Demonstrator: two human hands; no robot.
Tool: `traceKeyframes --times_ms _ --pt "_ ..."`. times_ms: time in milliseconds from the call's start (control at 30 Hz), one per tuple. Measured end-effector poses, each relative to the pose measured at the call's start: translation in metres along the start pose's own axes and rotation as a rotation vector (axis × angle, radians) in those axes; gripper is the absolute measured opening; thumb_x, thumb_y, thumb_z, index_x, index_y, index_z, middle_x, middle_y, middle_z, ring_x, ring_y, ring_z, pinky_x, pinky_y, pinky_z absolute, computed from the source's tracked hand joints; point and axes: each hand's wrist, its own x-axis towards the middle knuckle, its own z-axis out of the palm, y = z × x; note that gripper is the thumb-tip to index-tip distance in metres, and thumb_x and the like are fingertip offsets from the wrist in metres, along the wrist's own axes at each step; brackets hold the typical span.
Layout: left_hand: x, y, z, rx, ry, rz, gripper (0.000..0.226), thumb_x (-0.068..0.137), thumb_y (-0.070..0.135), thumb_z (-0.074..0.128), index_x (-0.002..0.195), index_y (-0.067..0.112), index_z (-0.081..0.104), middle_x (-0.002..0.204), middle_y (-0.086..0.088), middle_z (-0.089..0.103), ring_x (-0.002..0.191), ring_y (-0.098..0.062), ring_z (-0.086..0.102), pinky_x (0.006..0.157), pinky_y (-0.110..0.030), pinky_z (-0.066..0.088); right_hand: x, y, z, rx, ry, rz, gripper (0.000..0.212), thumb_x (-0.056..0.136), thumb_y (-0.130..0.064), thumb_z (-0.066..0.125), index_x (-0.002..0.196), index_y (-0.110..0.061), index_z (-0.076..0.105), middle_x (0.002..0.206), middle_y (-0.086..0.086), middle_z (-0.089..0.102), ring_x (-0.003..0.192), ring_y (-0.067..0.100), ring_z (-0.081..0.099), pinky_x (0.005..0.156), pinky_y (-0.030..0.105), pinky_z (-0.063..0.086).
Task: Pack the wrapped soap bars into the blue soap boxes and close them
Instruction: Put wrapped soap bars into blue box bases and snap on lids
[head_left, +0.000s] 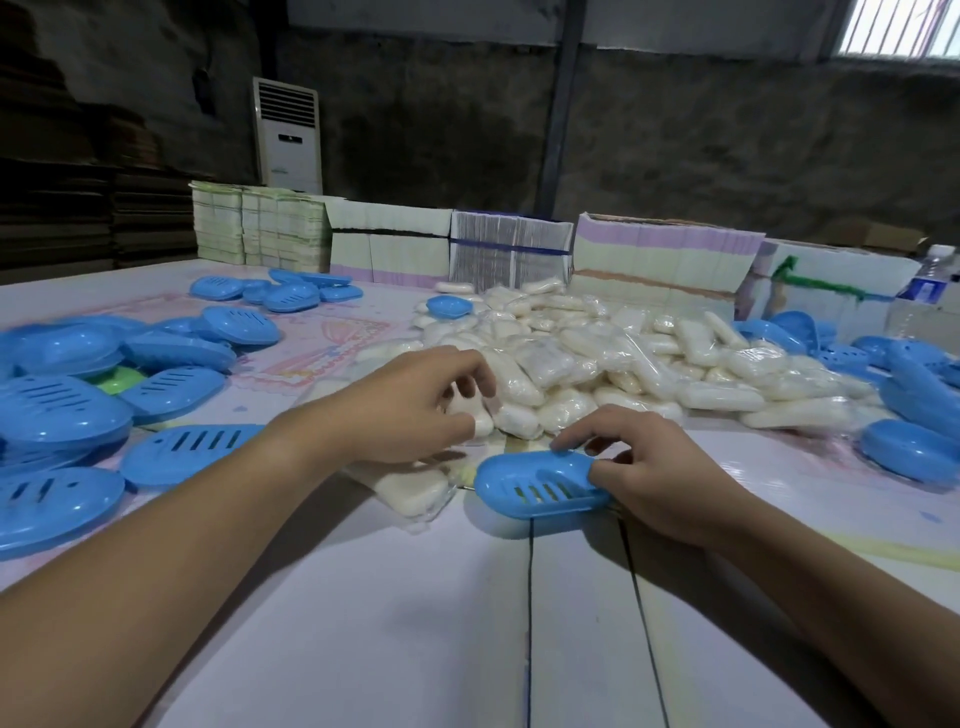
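Right hand (657, 467) grips an empty blue soap box half (540, 483) on the table (415, 623). Left hand (410, 405), fingers curled, picks at the pile of wrapped soap bars (597, 358); grip unclear. Closed boxes (62, 410) lie left; most bars remain unpacked.

1. The back wall (675, 119) is dark grey and looks rough.
2. A tall white air cooler (287, 136) stands against it.
3. Bright light comes through a window (901, 26) high on the right.
4. A dark post (563, 104) goes up the wall.
5. The desk (415, 623) is wide and pale.
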Motion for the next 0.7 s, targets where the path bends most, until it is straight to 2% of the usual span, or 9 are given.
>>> traceKeyframes --times_ms 67,233,267,333,367,433,533,600,700 --pt "0.002 -0.001 0.007 0.076 0.007 -0.004 0.025 0.087 0.022 0.065 0.108 0.034 0.059 0.107 0.008 0.056 0.099 -0.013 0.053 0.085 -0.029 0.045 0.000 -0.001 0.001 0.001 -0.009 -0.010 0.043 0.077 0.001 0.056 0.089 -0.038 0.069 0.103 -0.020 0.064 0.096 0.003 0.058 0.084 0.021 0.046" --pt "0.001 0.002 -0.001 0.093 -0.083 -0.076 0.022 0.088 0.030 0.066 0.107 0.038 0.059 0.101 0.010 0.059 0.093 -0.014 0.057 0.085 -0.033 0.051 0.000 -0.003 0.001 -0.026 -0.021 -0.025 0.040 0.078 -0.002 0.058 0.090 -0.038 0.070 0.103 -0.021 0.064 0.097 0.001 0.057 0.084 0.019 0.046" --pt "-0.002 0.001 -0.010 0.035 -0.166 -0.098 0.025 0.085 0.033 0.068 0.106 0.042 0.060 0.103 0.012 0.060 0.095 -0.012 0.060 0.085 -0.031 0.053 -0.001 -0.002 0.001 -0.017 -0.018 -0.021 0.040 0.078 -0.002 0.058 0.090 -0.039 0.069 0.103 -0.022 0.063 0.096 0.001 0.057 0.083 0.019 0.046" --pt "-0.010 -0.001 -0.030 -0.023 -0.437 -0.137 0.039 0.072 0.044 0.073 0.108 0.053 0.059 0.108 0.023 0.058 0.100 0.001 0.058 0.083 -0.016 0.050 -0.001 -0.002 0.000 -0.008 -0.017 -0.022 0.041 0.078 -0.003 0.058 0.089 -0.041 0.068 0.102 -0.023 0.063 0.097 0.001 0.057 0.083 0.019 0.046" --pt "-0.014 -0.003 -0.037 0.018 -0.573 -0.156 0.048 0.066 0.045 0.077 0.108 0.058 0.057 0.108 0.031 0.055 0.099 0.009 0.053 0.079 -0.007 0.045 -0.001 -0.002 0.000 -0.010 -0.020 -0.023 0.041 0.078 -0.003 0.058 0.089 -0.042 0.068 0.102 -0.023 0.063 0.097 0.001 0.057 0.083 0.018 0.046" --pt "-0.018 -0.006 -0.042 0.120 -0.705 -0.180 0.058 0.065 0.037 0.086 0.108 0.060 0.056 0.109 0.033 0.049 0.100 0.013 0.048 0.077 -0.004 0.040 -0.001 -0.002 0.000 -0.019 -0.027 -0.015 0.040 0.079 -0.004 0.058 0.090 -0.041 0.068 0.103 -0.024 0.063 0.097 0.000 0.057 0.083 0.018 0.046" --pt "-0.015 -0.008 -0.038 0.103 -0.584 -0.156 0.046 0.072 0.022 0.086 0.098 0.051 0.061 0.106 0.021 0.057 0.096 0.002 0.055 0.085 -0.018 0.048 0.000 -0.002 0.001 -0.030 -0.033 -0.017 0.038 0.079 -0.004 0.058 0.092 -0.038 0.069 0.104 -0.023 0.063 0.097 0.000 0.057 0.083 0.019 0.047" --pt "-0.011 -0.008 -0.033 0.109 -0.473 -0.114 0.039 0.072 0.022 0.085 0.094 0.046 0.063 0.099 0.013 0.062 0.092 -0.011 0.059 0.086 -0.030 0.052 -0.001 -0.002 0.001 -0.031 -0.030 -0.014 0.036 0.079 -0.005 0.058 0.092 -0.037 0.070 0.101 -0.024 0.063 0.095 -0.001 0.057 0.080 0.016 0.045" --pt "-0.009 -0.008 -0.027 0.164 -0.311 -0.089 0.032 0.069 0.033 0.084 0.093 0.042 0.064 0.092 0.014 0.064 0.085 -0.011 0.060 0.075 -0.025 0.051 -0.001 -0.001 0.000 -0.040 -0.027 -0.008 0.034 0.079 -0.007 0.059 0.093 -0.036 0.071 0.097 -0.026 0.063 0.092 -0.002 0.056 0.076 0.012 0.042"
